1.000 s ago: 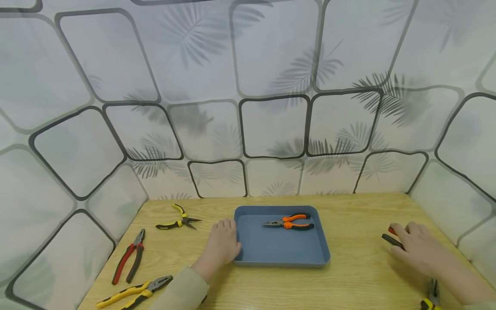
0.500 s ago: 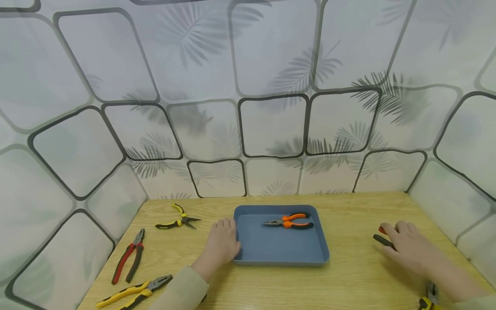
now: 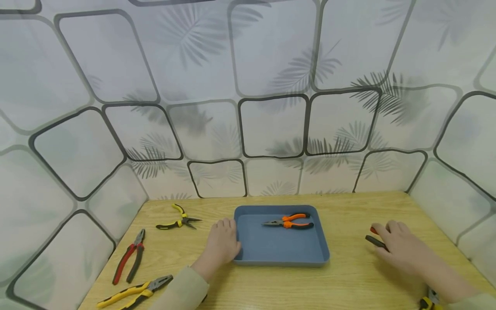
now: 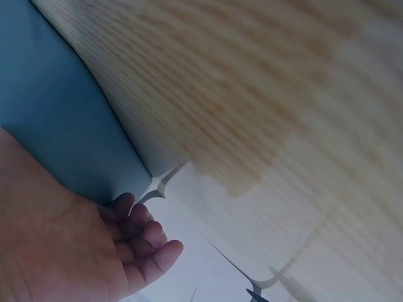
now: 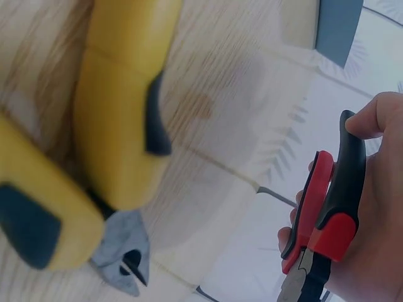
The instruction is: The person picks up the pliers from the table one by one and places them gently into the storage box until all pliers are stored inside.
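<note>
My left hand (image 3: 222, 242) holds the left side of a blue-grey tray (image 3: 280, 263), thumb over its rim. In the left wrist view the fingers (image 4: 153, 242) are bent beside the tray's outer wall (image 4: 60, 100); the thumb is hidden. Orange-and-black long-nose pliers (image 3: 288, 222) lie inside the tray. At the right, my right hand (image 3: 403, 247) grips red-and-black pliers (image 5: 340, 195) above the table, thumb on the black handle. The handle ends point toward the tray; the metal head is partly cut off in the right wrist view.
On the left of the wooden table (image 3: 286, 288) lie yellow-and-black long-nose pliers (image 3: 181, 222), red-and-black pliers (image 3: 131, 255) and larger yellow-and-black pliers (image 3: 141, 290). Another yellow-handled pair of cutters (image 5: 126, 107) lies under the right forearm. Patterned cloth walls (image 3: 271, 129) enclose the table.
My right hand has moved left toward the tray with the red-and-black pliers. My left hand and the tray have stayed in place.
</note>
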Available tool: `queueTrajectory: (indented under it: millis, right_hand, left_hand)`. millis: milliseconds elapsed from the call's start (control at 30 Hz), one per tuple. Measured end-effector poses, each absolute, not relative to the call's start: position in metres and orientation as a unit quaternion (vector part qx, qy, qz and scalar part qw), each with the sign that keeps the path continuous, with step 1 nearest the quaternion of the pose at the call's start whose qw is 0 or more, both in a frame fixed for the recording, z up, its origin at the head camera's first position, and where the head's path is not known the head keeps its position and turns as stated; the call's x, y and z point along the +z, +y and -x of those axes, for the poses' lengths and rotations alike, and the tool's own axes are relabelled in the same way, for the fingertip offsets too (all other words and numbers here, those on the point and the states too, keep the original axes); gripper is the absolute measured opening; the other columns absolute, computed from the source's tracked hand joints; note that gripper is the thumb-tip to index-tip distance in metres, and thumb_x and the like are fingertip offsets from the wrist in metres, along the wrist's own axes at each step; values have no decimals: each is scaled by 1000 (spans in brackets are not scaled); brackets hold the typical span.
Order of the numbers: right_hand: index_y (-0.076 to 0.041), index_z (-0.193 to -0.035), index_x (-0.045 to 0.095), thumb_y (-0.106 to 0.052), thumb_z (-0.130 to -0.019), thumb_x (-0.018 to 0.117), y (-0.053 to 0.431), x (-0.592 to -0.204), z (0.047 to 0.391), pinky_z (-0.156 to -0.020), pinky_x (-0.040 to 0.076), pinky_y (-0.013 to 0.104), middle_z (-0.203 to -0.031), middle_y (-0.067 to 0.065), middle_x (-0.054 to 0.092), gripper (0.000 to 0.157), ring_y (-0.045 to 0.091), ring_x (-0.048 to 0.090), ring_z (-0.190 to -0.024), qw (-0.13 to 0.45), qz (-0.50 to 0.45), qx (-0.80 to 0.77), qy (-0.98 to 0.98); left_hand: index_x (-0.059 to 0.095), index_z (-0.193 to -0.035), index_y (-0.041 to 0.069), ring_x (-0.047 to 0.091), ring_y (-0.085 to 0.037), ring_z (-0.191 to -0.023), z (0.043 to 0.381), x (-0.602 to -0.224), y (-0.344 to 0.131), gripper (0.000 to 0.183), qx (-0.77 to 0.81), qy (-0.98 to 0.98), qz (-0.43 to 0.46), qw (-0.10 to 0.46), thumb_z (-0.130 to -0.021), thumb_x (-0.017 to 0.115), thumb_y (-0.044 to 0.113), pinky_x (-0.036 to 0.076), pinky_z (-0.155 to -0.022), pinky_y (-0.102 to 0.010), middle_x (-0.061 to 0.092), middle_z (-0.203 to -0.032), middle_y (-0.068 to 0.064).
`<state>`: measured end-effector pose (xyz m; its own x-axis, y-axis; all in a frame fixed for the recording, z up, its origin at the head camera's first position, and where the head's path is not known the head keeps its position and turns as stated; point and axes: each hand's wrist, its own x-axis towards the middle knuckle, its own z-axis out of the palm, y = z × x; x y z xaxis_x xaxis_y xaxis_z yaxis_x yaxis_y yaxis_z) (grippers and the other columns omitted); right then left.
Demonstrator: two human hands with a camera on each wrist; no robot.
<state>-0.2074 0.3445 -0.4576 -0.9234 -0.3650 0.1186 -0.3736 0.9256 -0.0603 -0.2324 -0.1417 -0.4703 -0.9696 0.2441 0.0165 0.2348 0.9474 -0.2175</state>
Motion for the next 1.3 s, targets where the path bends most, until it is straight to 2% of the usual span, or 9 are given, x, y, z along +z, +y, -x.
queueTrajectory:
  millis: [233,933,1300]
  right_hand:
    - [-1,-138,60,-31,-96,73,338,-458,208,-72,40,36,-98,4,47,53,19,40,-89,58,-199,34,-978]
    - [-5,-136,59,-28,-96,70,323,-453,207,-71,36,33,-98,2,42,48,19,38,-91,68,-210,45,-974]
    - [-6,-136,59,-29,-94,71,320,-452,210,-70,35,33,-97,3,41,49,19,37,-89,72,-218,51,-972]
  left_hand:
    - [56,-118,0,60,-27,-96,233,-474,-142,47,104,-987,122,23,-98,61,43,56,-91,-42,58,-102,-13]
    - [56,-115,1,58,-27,-93,230,-469,-142,45,108,-986,125,36,-97,61,42,55,-90,-43,57,-100,-13]
    - [57,-123,1,59,-27,-100,231,-469,-142,53,128,-983,128,39,-97,62,47,54,-93,-42,59,-104,-13]
